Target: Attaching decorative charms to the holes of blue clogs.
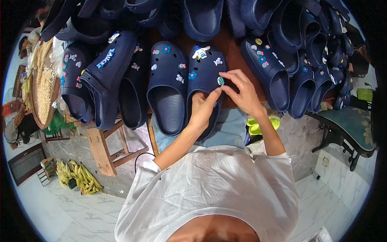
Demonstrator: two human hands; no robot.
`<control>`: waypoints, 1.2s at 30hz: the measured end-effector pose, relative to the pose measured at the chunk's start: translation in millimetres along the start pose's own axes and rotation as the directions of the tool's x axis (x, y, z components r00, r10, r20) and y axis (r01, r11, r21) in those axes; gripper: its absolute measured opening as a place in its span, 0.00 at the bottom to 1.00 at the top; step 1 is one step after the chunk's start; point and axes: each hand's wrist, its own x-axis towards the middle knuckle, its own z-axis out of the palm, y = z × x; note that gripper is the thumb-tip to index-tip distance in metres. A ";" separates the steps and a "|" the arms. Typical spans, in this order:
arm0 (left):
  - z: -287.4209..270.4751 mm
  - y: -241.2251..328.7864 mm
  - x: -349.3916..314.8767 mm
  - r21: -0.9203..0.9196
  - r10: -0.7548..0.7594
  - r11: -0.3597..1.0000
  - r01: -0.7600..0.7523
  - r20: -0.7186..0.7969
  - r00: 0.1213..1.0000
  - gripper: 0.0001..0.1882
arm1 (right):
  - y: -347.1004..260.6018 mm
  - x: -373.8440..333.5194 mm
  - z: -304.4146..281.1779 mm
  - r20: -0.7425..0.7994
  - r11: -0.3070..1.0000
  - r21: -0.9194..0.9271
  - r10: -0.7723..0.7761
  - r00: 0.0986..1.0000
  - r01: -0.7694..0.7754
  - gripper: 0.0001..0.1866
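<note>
In front of me lies a pair of navy clogs, toes pointing away. My left hand (203,108) grips the right clog (203,76) of the pair, fingers inside its opening and thumb outside near the edge. A teal shell-shaped shoe charm (220,81) sits at that clog's right side, pinched between thumb and fingers of my right hand (245,92). Whether its stem is in a hole is hidden. The same clog carries a white character charm (200,52) and a blue flower charm (192,75). Its mate, the left clog (167,82), bears several charms.
More navy clogs (265,72) crowd the brown tabletop (238,60) on both sides and behind. Lime-green clogs (264,126) show below my right forearm. A wooden stool (102,149) stands left, a dark chair (348,129) right. Bananas (86,179) lie on the floor.
</note>
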 end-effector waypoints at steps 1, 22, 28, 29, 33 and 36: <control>-0.9 -2.2 0.8 0.009 0.074 0.997 -0.074 0.017 0.997 0.19 | 2.2 0.7 -1.9 0.018 1.000 0.023 -0.010 1.000 0.010 0.19; -5.6 -14.6 10.1 0.055 0.192 0.980 -0.191 -0.023 0.981 0.18 | 36.6 4.1 20.3 -0.253 0.995 0.067 -0.057 0.966 0.076 0.10; 0.0 -11.2 7.0 -0.056 0.150 0.987 -0.148 0.022 0.989 0.20 | 51.4 -5.7 8.0 -0.295 0.961 -0.269 -0.020 0.955 -0.062 0.12; -2.6 -15.5 8.8 -0.100 0.119 0.988 -0.116 0.025 0.993 0.19 | 52.4 -7.9 9.7 -0.296 0.961 -0.271 -0.024 0.955 -0.060 0.12; -34.8 -42.2 19.8 -0.390 0.001 0.918 0.071 0.182 0.983 0.19 | 52.1 -8.7 16.9 -0.252 0.921 -0.388 -0.085 0.964 -0.020 0.14; -60.6 -71.7 39.0 -0.609 0.181 0.781 0.135 0.428 0.886 0.13 | 42.4 -1.8 15.5 -0.188 0.934 -0.357 -0.105 0.977 0.032 0.13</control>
